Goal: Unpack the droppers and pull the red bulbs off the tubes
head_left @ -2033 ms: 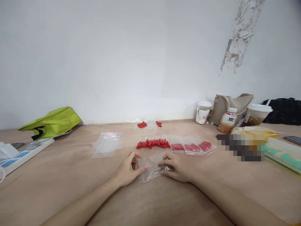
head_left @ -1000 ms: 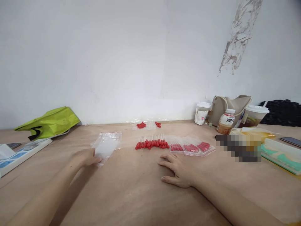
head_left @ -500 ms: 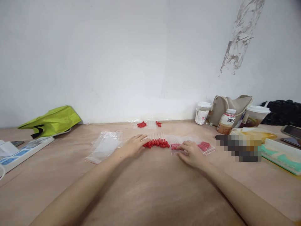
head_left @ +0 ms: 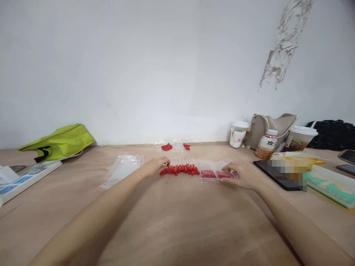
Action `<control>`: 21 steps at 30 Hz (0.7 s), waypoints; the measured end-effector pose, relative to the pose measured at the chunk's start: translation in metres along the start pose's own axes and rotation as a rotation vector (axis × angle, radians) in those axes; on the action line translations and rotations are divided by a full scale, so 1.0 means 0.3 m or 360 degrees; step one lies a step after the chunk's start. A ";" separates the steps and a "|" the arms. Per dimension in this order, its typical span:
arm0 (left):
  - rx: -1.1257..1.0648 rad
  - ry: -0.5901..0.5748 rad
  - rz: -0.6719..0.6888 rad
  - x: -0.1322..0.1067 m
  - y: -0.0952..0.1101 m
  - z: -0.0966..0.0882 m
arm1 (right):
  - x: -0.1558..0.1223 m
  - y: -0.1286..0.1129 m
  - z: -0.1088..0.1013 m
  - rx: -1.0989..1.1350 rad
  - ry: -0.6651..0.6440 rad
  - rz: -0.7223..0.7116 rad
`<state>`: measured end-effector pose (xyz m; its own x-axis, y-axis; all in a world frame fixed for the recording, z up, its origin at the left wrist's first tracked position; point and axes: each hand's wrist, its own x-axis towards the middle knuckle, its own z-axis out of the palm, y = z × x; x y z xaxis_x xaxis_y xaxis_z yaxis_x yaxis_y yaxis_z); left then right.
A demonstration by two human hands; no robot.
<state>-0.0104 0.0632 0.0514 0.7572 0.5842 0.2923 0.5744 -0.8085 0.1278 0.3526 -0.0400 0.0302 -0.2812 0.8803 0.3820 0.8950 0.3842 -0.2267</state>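
Observation:
A row of pale sticks with red tips (head_left: 183, 169) lies on the table in front of me. At its left end my left hand (head_left: 155, 166) rests with curled fingers, touching the end sticks, a few red tips showing beside and under the fingertips. To the right of the row lies a clear zip bag of red-tipped sticks (head_left: 208, 173). Another clear bag with red tips inside (head_left: 224, 174) lies against it, and my right hand (head_left: 242, 176) grips this one between thumb and fingers. Part of that bag is hidden by the hand.
Flat clear bags (head_left: 122, 170) lie left of my left hand. More red pieces in clear film (head_left: 166, 147) lie near the wall. At right stand a paper cup (head_left: 239, 135), a bottle (head_left: 266, 144) and a phone (head_left: 274, 175). A power strip (head_left: 30, 177) and yellow-green bag (head_left: 61, 142) are left.
My right hand has moved right, from the first filled bag onto the second, which now lies closer in. My left hand has drawn back slightly left and curled; more red tips show there.

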 end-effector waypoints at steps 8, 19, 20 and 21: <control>-0.0246 0.0088 -0.0154 -0.049 -0.001 0.033 | -0.016 0.054 -0.017 0.0075 -0.0296 0.0062; -0.0565 0.0358 -0.0626 -0.073 -0.023 0.177 | -0.007 0.053 -0.008 0.0068 -0.0332 0.0017; -0.0575 0.0369 -0.0643 -0.075 -0.019 0.177 | -0.007 0.050 -0.009 0.0072 -0.0333 -0.0002; -0.0578 0.0379 -0.0658 -0.079 -0.013 0.177 | -0.007 0.046 -0.010 0.0070 -0.0328 -0.0021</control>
<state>-0.0143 0.0562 -0.0064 0.3792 0.8573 0.3482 0.6317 -0.5149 0.5795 0.3667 -0.0374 0.0290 -0.3615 0.9118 0.1948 0.8761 0.4037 -0.2637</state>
